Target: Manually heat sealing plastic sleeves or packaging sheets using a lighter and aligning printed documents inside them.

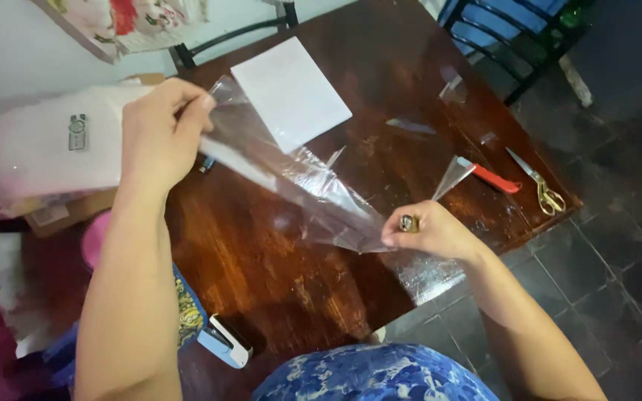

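Two hands stretched apart over the dark wooden surface [276,267], with a clear film [299,186] pulled taut between them. Left hand [159,134] raised, grip closed on the film's upper corner. Right hand [429,230] lower, grip pinched tight on the film's pointed end, ring on one finger. Just behind the film, beyond the left grip: a white sheet [291,93]. Beyond the right grip: a red-handled knife [490,177], then gold scissors [538,184] farther out. Small film scraps [451,87] scattered well past both. Near the left elbow: a white stapler [224,343] at the surface's edge.
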